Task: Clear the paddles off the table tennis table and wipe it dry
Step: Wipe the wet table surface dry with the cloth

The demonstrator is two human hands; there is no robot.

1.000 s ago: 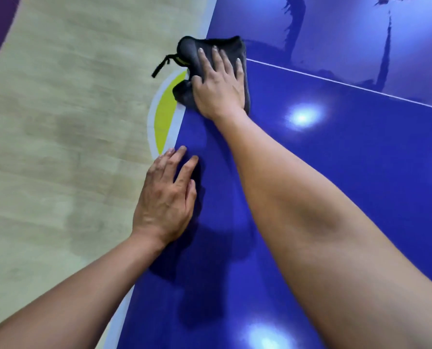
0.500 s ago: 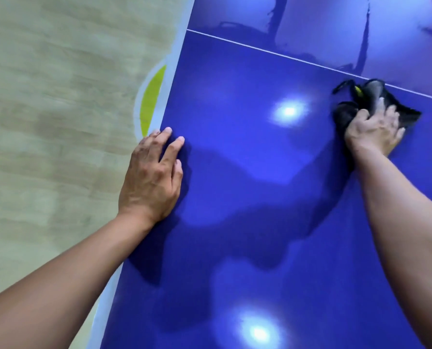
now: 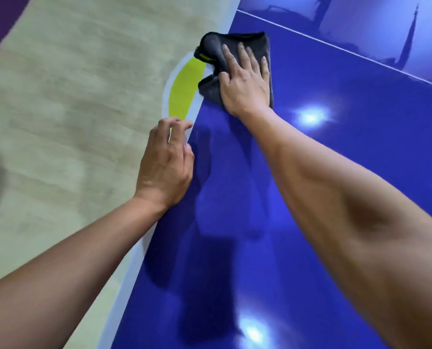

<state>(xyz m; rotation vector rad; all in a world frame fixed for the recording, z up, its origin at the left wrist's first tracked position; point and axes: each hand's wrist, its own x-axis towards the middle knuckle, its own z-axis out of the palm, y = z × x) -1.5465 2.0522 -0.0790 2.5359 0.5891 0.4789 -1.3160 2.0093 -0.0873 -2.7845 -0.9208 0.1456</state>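
**Black cloth [image 3: 211,45] pressed flat at the counter [image 3: 335,152] edge**

Blue and glossy, the counter carries the right hand [image 3: 245,89], whose fingers [image 3: 235,61] lie straight and slightly spread on the crumpled cloth (a yellow tag [image 3: 206,56] shows at its left fold), pressing it down at the left border. The left hand [image 3: 164,167] holds nothing; its fingers [image 3: 177,127] curl loosely by the white edge line [image 3: 144,248], perhaps touching it, though blur hides contact.
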